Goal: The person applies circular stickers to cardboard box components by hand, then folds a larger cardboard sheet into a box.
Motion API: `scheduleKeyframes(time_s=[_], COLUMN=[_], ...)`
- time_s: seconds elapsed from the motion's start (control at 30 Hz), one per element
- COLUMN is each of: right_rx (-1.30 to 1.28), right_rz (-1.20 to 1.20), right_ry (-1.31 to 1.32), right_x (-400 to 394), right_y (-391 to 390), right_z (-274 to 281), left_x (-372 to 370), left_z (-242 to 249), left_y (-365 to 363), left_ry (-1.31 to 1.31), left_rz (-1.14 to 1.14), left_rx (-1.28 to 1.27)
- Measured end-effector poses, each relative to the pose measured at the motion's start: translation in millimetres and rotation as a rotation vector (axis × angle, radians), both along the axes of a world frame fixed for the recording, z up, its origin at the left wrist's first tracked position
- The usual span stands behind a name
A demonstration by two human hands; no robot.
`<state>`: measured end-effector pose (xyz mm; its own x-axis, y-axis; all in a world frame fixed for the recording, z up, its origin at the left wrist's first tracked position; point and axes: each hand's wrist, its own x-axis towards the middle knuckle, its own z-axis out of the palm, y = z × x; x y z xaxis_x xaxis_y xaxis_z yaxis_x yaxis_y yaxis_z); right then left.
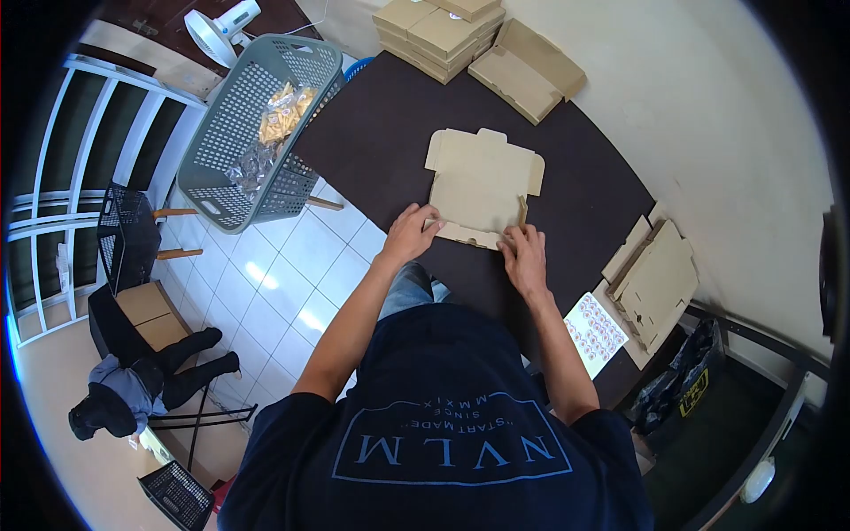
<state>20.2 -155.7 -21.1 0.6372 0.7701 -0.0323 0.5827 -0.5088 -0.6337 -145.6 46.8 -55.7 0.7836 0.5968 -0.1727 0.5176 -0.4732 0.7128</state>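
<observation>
A partly folded cardboard box [481, 181] lies on the dark brown table in front of me, its far flaps spread flat. The near wall stands raised along the edge closest to my body, and a side flap on the right is bent up. My left hand [413, 232] is closed on the near left corner, thumb and fingers around the folded wall. At the near right corner my right hand [526, 259] grips the cardboard, its fingertips at the bent flap. Parts of both corners are hidden under the fingers.
Folded boxes [440, 34] are stacked at the back beside an open box [529, 71]. Flat cardboard blanks [657, 279] and a sticker sheet [595, 334] lie right. A grey basket [199, 164] holding bagged goods stands left. Another person [133, 389] sits lower left.
</observation>
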Motion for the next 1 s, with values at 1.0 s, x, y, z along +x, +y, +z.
scheduleKeyframes(time_s=[1.0], right_rx=[-0.264], right_rz=[0.096], right_ry=[-0.314], right_x=[-18], right_y=[10], right_z=[5], left_x=[9], left_z=[57], left_y=[-25], left_ry=[-0.075], left_rz=[-0.117], left_rx=[0.389])
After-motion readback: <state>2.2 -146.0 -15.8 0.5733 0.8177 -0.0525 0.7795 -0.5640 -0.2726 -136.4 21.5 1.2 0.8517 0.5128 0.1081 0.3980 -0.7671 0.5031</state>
